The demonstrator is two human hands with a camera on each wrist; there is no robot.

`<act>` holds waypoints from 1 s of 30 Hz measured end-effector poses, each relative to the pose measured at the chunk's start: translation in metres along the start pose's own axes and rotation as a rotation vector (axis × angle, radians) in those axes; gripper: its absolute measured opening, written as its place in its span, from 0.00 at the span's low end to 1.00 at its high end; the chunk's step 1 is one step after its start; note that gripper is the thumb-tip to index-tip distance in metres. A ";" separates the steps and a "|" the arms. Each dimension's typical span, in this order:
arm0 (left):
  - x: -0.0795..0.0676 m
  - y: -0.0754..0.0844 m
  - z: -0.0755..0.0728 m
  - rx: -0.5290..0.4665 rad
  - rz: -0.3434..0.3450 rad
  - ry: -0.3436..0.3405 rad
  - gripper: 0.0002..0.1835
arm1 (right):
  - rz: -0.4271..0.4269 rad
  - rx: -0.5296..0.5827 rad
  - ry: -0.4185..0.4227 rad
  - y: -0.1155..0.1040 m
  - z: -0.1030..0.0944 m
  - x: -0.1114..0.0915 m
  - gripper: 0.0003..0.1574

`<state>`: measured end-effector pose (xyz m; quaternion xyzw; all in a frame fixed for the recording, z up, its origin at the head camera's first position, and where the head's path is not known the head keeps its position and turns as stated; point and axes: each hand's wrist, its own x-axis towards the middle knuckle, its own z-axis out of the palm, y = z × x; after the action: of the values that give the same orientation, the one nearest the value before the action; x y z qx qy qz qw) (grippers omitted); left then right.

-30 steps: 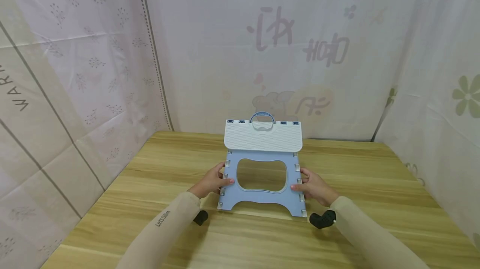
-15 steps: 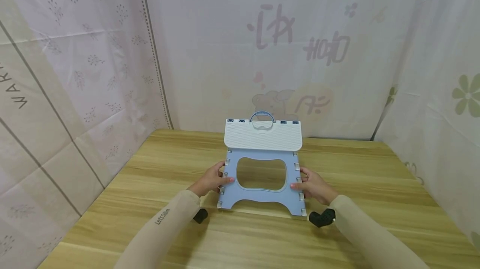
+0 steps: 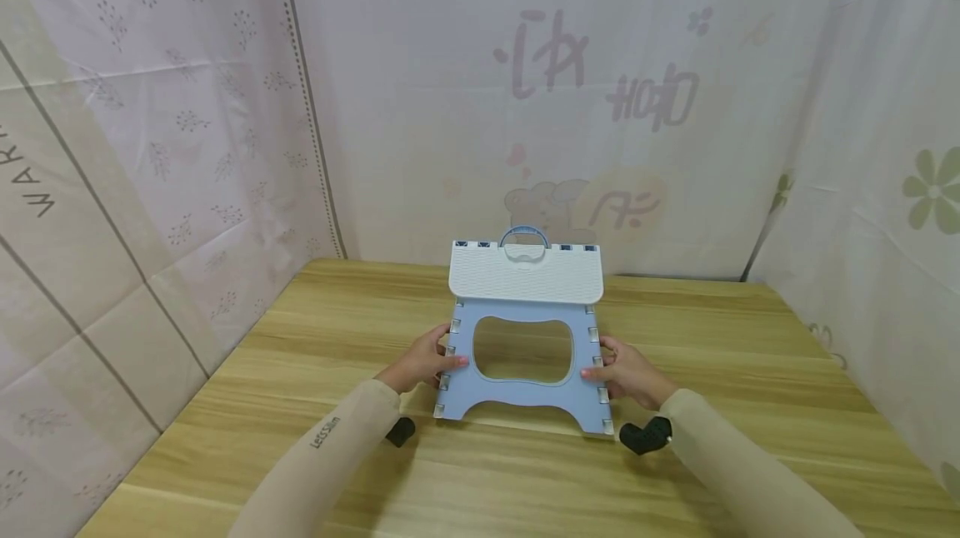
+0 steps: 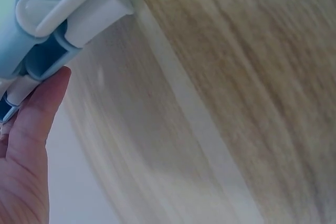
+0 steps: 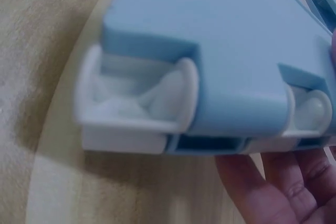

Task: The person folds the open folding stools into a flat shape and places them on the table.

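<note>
A folding step stool [image 3: 525, 278], white ribbed seat above and a light blue leg panel [image 3: 525, 393] below, stands tilted over the middle of the table. The seat's blue carry handle [image 3: 525, 230] points to the back wall. My left hand [image 3: 422, 363] grips the leg panel's left edge, thumb on the front face and fingers behind. On the opposite edge my right hand [image 3: 632, 373] has the same grip. Close up in the left wrist view are blue and white hinge joints [image 4: 50, 30]. The right wrist view shows white hinge knuckles [image 5: 136, 98] with fingers under them.
The wood-grain table [image 3: 247, 430] stretches out on all sides of the stool. Printed curtains [image 3: 420, 105] close off the back and both sides. Black wrist devices [image 3: 645, 436] hang beneath the sleeves, near the stool's lower corners.
</note>
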<state>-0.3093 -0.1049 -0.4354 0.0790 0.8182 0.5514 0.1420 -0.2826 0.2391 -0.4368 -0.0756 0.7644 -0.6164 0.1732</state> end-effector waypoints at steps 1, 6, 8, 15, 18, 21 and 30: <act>0.000 0.000 0.000 -0.003 -0.004 -0.001 0.34 | 0.005 -0.002 0.004 -0.001 0.000 0.000 0.47; -0.002 0.001 -0.001 -0.010 -0.012 -0.008 0.35 | 0.014 -0.010 0.002 -0.002 0.001 0.000 0.48; -0.003 0.002 -0.001 -0.014 -0.016 -0.011 0.35 | 0.015 -0.011 -0.001 -0.002 0.001 -0.001 0.48; -0.002 0.003 0.000 -0.023 -0.022 -0.018 0.35 | 0.015 -0.008 -0.014 -0.002 -0.002 -0.001 0.49; -0.002 0.004 0.000 -0.023 -0.017 -0.023 0.35 | 0.012 -0.010 -0.025 -0.003 -0.003 0.000 0.50; -0.003 0.004 -0.001 -0.028 -0.023 -0.024 0.35 | 0.012 -0.014 -0.028 -0.004 -0.004 0.000 0.49; -0.001 0.001 0.000 -0.024 -0.033 -0.027 0.35 | 0.023 -0.014 -0.015 0.000 -0.001 -0.002 0.49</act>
<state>-0.3087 -0.1050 -0.4338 0.0714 0.8108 0.5576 0.1629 -0.2816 0.2405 -0.4361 -0.0727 0.7684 -0.6082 0.1853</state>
